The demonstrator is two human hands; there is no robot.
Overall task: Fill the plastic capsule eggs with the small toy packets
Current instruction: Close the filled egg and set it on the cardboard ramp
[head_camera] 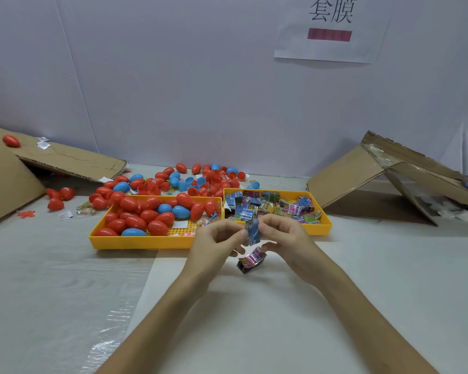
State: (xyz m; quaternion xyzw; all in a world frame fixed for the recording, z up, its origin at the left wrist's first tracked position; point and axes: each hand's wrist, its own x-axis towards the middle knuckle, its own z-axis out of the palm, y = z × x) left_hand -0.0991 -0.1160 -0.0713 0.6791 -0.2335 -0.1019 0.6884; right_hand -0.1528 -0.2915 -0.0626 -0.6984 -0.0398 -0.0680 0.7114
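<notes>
1. a blue toy packet (252, 231) is pinched between both hands, just above the table (254, 319).
2. its left edge is gripped by the thumb and curled fingers of the left hand (216, 242); its right edge is gripped by the curled fingers of the right hand (287, 237).
3. a pink and black toy packet (251, 259) is seen just below the blue one, touching the lower fingertips of the right hand; whether it is held or only lies on the table cannot be told.
4. just beyond the right hand, a yellow packet tray (319, 230) is filled with a heap of toy packets (273, 207) in blue, pink and green wrappers.
5. beyond the left hand and out to its left, a yellow egg tray (135, 242) is loaded with closed capsule eggs (149, 211), mostly red and a few blue.
6. farther beyond both hands, behind the trays, loose eggs and open egg halves (200, 179) are scattered near the wall.
7. well to the left of the left hand, a flattened cardboard sheet (65, 160) is propped up, and a single red egg (11, 141) is seen lying on it.
8. well to the right of the right hand, a second cardboard piece (362, 174) is leaned up like a ramp.
9. high above the right hand, a paper sign (330, 36) is fixed to the wall.
</notes>
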